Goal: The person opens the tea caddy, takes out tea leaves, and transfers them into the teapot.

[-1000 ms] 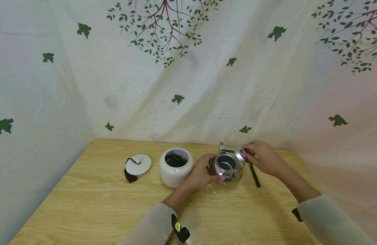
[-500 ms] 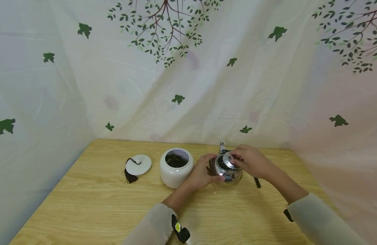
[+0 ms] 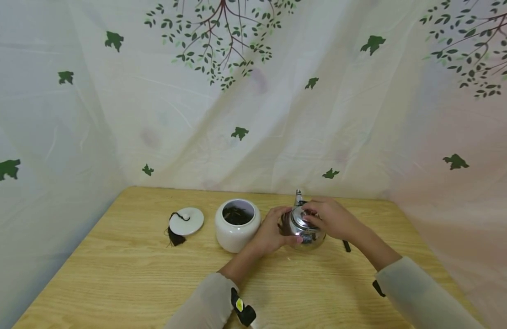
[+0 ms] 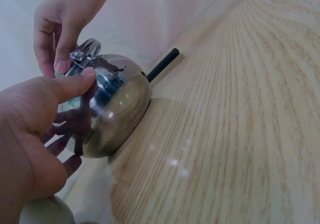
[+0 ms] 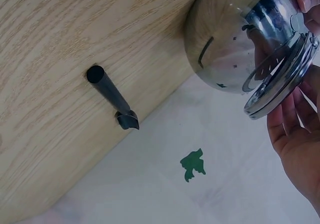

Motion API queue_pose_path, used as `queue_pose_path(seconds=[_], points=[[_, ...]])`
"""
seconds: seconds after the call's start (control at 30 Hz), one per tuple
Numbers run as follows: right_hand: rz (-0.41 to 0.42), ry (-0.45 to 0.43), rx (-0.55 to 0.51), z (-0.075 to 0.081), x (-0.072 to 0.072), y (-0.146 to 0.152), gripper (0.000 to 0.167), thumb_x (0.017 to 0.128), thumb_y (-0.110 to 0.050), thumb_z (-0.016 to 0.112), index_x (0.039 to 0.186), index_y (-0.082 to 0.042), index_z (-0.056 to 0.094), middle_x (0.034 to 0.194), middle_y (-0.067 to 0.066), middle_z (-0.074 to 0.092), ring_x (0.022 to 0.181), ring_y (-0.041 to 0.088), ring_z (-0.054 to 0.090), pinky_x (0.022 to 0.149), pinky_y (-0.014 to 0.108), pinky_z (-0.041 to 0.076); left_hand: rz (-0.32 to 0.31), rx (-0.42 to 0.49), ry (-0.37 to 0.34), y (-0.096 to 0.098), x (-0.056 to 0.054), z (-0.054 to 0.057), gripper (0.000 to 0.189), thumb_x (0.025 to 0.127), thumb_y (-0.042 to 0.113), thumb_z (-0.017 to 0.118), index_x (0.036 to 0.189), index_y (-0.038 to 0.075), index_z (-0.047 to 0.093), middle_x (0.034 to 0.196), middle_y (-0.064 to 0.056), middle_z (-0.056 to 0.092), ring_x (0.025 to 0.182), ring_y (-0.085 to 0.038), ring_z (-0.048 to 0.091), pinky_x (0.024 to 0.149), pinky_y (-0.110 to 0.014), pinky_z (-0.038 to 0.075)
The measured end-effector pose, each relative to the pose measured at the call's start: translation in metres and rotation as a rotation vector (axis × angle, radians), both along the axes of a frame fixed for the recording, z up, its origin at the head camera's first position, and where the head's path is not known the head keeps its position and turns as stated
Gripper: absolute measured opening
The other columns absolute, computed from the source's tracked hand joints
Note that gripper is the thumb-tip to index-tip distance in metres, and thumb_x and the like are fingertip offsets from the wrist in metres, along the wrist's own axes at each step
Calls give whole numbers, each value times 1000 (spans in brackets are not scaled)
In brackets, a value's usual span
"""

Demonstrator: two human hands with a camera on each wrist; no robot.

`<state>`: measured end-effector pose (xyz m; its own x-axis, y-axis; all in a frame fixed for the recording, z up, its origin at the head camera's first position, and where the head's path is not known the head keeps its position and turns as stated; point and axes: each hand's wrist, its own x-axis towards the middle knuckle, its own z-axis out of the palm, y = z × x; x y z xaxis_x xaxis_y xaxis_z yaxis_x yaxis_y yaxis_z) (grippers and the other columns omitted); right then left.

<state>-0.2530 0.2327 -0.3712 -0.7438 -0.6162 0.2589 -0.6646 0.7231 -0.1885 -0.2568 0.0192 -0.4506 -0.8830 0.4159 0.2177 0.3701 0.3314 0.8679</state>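
Note:
A shiny metal teapot (image 3: 312, 237) stands on the wooden table, right of a round white jar (image 3: 232, 237). My left hand (image 3: 270, 234) grips the teapot's side, thumb across its front in the left wrist view. On the teapot's mouth lies its round metal lid (image 3: 298, 219), pinched from above by my right hand (image 3: 333, 220). In the right wrist view, the lid (image 5: 280, 79) is at the rim, with fingers around its top; whether it sits fully flush cannot be told. Dark leaves (image 3: 237, 215) show inside the uncovered jar.
A white jar lid (image 3: 189, 223) with a black tassel (image 3: 176, 237) lies at the left. A black scoop-like tool (image 5: 112, 94) lies right of the teapot, partly hidden by my right forearm in the head view. A fabric backdrop (image 3: 187, 114) hangs behind the table.
My right hand has brought the metal lid leftward and down from beside the teapot onto its mouth, covering the inside. The left hand has stayed on the teapot.

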Motion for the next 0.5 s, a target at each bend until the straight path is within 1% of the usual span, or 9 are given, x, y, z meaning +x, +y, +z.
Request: queue_pose_path(seconds=[0.2, 0.5], points=[[-12, -14, 6, -4, -3, 1, 24, 98, -17, 71, 117, -3, 73, 100, 1, 69, 84, 9, 61, 71, 31, 54, 0, 2, -7, 1, 0, 0, 89, 77, 24, 92, 151, 7, 46, 153, -13, 43, 130, -23, 49, 100, -35, 49], [-24, -6, 0, -7, -4, 3, 23, 99, -17, 70, 117, -4, 73, 104, 4, 70, 89, 14, 65, 75, 34, 56, 2, 11, -7, 1, -1, -1, 88, 77, 24, 93, 150, 7, 47, 152, -15, 44, 131, -26, 49, 102, -41, 48]])
